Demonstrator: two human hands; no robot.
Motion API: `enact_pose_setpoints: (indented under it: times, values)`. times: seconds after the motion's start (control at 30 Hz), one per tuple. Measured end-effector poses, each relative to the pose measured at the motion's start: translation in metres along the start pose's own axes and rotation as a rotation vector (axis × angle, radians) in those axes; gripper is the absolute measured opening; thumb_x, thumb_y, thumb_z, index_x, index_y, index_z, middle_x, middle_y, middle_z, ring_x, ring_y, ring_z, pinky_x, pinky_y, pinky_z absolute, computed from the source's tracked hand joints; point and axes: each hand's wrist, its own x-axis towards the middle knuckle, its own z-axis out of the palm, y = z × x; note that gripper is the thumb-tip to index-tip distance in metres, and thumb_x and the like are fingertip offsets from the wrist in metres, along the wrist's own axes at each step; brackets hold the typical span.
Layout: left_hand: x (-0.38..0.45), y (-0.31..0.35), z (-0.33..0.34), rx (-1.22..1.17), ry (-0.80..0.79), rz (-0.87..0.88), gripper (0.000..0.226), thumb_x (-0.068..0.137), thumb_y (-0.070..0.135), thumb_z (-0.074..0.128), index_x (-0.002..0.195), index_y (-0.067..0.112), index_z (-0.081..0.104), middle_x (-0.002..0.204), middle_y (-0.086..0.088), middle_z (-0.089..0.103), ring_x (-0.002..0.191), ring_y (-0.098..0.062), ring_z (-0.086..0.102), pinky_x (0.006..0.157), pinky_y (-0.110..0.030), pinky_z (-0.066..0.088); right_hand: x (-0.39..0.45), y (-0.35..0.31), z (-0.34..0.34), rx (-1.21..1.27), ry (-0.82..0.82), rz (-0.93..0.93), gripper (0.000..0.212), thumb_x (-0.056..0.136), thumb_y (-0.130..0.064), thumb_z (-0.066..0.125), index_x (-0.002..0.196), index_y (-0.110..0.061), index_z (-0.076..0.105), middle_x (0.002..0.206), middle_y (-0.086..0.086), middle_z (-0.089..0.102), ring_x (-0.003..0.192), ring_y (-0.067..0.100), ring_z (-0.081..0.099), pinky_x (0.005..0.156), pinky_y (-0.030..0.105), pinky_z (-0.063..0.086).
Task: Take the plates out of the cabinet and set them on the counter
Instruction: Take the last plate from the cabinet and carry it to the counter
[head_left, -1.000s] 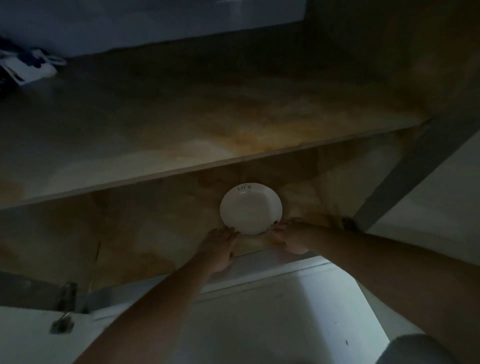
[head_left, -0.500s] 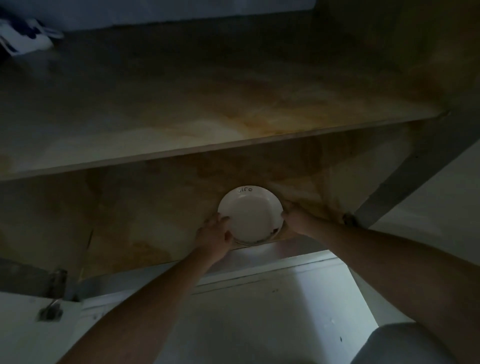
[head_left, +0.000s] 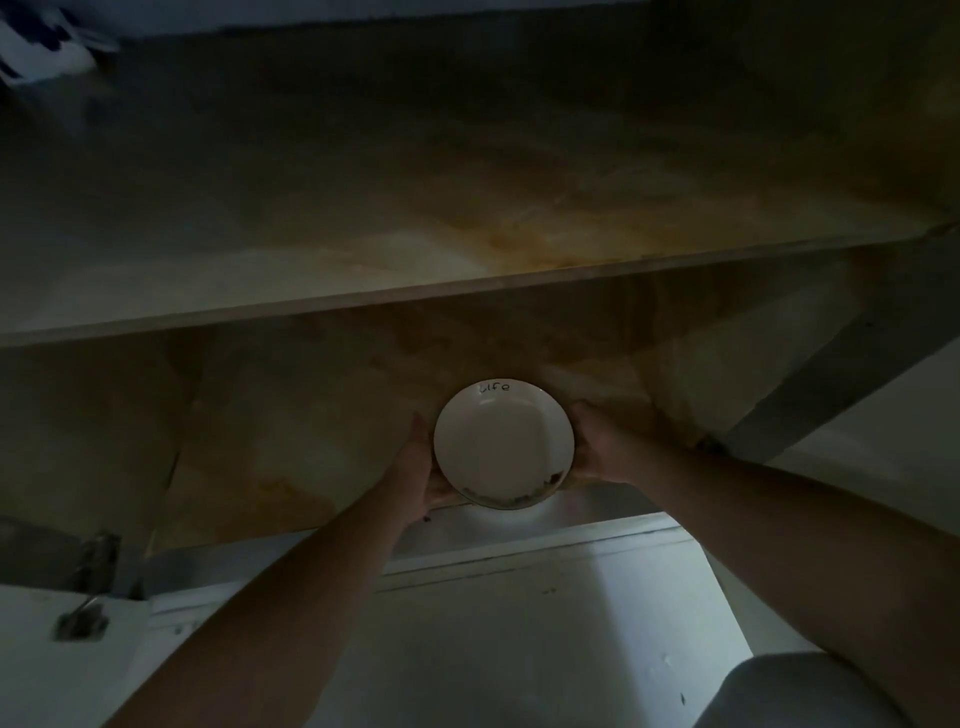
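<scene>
A small round white plate (head_left: 503, 441) with dark writing on its far rim and a dark pattern on its near rim is held at the front edge of the cabinet's lower shelf (head_left: 291, 447). My left hand (head_left: 421, 467) grips its left edge and my right hand (head_left: 602, 447) grips its right edge. The plate tilts slightly toward me, and its near rim hangs past the shelf's front edge. The scene is dim. I cannot tell whether more plates lie under it.
The counter (head_left: 363, 171) spreads above the shelf opening, its front edge running across the view. A white and blue object (head_left: 47, 47) lies at its far left. A hinge (head_left: 83, 618) sits on the open door at lower left. The cabinet's frame post (head_left: 831, 374) slants at right.
My hands slid from the plate's near edge to its two sides and closed on it. The plate has come forward to the shelf's front edge.
</scene>
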Motion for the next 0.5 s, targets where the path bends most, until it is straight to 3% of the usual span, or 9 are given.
enact_pose_setpoints:
  times: [0.07,0.2,0.33,0.4,0.5]
  values:
    - [0.001,-0.002,-0.005,-0.003,-0.012,-0.029,0.066,0.092,0.074,0.025,0.105,0.021,0.061,0.099,-0.012,0.067,0.088,-0.032,0.065,0.067,-0.047,0.056,-0.001,0.000,-0.003,-0.022,0.022,0.043,0.034,0.093,-0.036,0.041,0.102,-0.015,0.066,0.087,0.012,0.074,0.090,0.034,0.066,0.063,0.044,0.057]
    - [-0.009,0.000,-0.019,0.009,0.002,-0.025,0.063,0.092,0.074,0.026,0.099,0.022,0.061,0.100,-0.012,0.066,0.088,-0.032,0.065,0.069,-0.050,0.056,-0.003,-0.008,0.002,-0.072,0.005,0.059,0.042,0.096,-0.039,0.035,0.123,-0.015,0.056,0.121,0.013,0.059,0.108,0.031,0.057,0.076,0.048,0.052]
    - [-0.032,0.016,-0.037,0.049,0.022,-0.008,0.068,0.093,0.073,0.025,0.113,0.019,0.061,0.110,-0.015,0.065,0.094,-0.034,0.066,0.063,-0.051,0.059,-0.013,-0.005,0.015,-0.077,-0.037,0.089,0.041,0.094,-0.038,0.040,0.123,-0.016,0.059,0.123,0.012,0.060,0.110,0.033,0.059,0.084,0.056,0.054]
    - [-0.045,0.023,-0.046,0.071,0.029,-0.004,0.072,0.093,0.074,0.025,0.118,0.017,0.060,0.112,-0.016,0.064,0.093,-0.034,0.066,0.055,-0.047,0.058,-0.020,-0.007,0.021,-0.095,-0.059,0.093,0.040,0.094,-0.037,0.040,0.120,-0.014,0.060,0.121,0.012,0.063,0.108,0.034,0.061,0.079,0.058,0.056]
    - [-0.064,0.029,-0.054,0.070,0.050,0.007,0.070,0.094,0.071,0.025,0.117,0.015,0.060,0.108,-0.015,0.066,0.092,-0.033,0.066,0.057,-0.044,0.057,-0.031,-0.019,0.033,-0.180,-0.078,0.068,0.037,0.093,-0.034,0.042,0.117,-0.013,0.060,0.118,0.013,0.064,0.106,0.033,0.062,0.072,0.054,0.058]
